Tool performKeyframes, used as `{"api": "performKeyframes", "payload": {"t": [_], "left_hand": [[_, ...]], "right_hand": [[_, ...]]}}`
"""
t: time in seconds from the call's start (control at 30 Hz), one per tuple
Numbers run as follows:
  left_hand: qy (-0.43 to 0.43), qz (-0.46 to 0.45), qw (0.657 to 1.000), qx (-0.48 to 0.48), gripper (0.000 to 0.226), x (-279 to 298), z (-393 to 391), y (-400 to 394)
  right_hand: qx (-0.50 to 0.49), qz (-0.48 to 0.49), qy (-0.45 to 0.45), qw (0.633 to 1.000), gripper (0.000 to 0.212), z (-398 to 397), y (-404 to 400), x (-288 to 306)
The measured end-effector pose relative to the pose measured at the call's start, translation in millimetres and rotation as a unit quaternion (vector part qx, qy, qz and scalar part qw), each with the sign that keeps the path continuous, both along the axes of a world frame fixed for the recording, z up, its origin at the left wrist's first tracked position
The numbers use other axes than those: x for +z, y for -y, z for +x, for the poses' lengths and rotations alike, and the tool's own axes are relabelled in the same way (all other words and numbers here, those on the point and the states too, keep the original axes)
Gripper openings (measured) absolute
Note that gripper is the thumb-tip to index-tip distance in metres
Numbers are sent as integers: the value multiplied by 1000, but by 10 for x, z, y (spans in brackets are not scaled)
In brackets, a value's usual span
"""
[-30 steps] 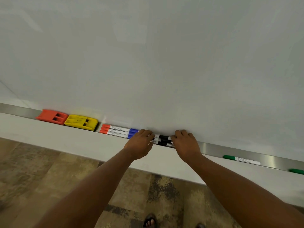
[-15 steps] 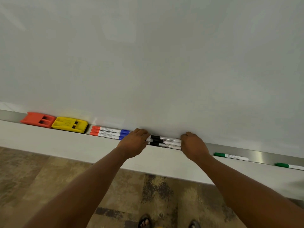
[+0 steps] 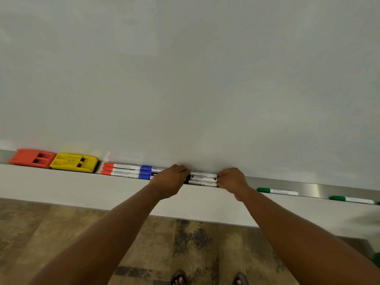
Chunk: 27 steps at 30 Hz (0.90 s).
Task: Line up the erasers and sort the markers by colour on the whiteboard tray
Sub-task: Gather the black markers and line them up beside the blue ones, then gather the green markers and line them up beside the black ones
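On the metal tray [image 3: 320, 189] an orange eraser [image 3: 30, 158] and a yellow eraser [image 3: 74, 162] lie end to end at the left. Right of them sit three red markers [image 3: 121, 170], then three blue markers [image 3: 146, 171]. Three black markers [image 3: 202, 178] lie stacked side by side between my hands. My left hand [image 3: 169, 179] presses their left ends, hiding the black caps, and my right hand [image 3: 231, 179] presses their right ends. Two green markers [image 3: 276, 191] [image 3: 351, 199] lie apart further right.
The whiteboard [image 3: 189, 79] fills the upper view. Below the tray runs a white ledge [image 3: 61, 188] over mottled brown floor [image 3: 41, 233]. My sandalled feet [image 3: 207, 279] show at the bottom edge.
My right hand has slid right along the tray, exposing the white barrels of the black markers. My left hand stays on their left ends. The view has shifted right.
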<state>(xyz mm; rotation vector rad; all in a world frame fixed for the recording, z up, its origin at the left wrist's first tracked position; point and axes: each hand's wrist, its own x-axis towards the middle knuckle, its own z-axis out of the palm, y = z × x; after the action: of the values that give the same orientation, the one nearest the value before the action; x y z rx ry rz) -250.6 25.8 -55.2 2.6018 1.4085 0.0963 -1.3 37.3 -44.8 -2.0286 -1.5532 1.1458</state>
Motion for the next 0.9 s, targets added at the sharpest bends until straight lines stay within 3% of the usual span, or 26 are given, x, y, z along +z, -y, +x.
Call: {"api": "performKeyframes", "payload": {"t": [0.1,0.17,0.3,0.4,0.57,0.73,0.9], "left_hand": [[-3,1,1000,1,34,10,5,-13],[-10,3,1000,-1,33,15,22,-18],[-10,21,1000,-12,35,46,84,-36],[3,36,999,-28,37,103,211,-79],[43,45,997,-50,37,236,666,-135],[41,46,991,-123,36,315,1244,-162],[36,34,989,-139,35,348,1780,-166]], "right_hand": [[-53,-37,-141,988,15,25,3,10],[-73,-46,-188,978,11,58,18,17],[-38,49,-31,998,15,235,81,35],[34,117,112,986,19,527,164,135],[100,155,214,959,24,1190,313,253],[95,162,259,947,25,1804,440,364],[93,85,327,937,29,2427,536,407]]}}
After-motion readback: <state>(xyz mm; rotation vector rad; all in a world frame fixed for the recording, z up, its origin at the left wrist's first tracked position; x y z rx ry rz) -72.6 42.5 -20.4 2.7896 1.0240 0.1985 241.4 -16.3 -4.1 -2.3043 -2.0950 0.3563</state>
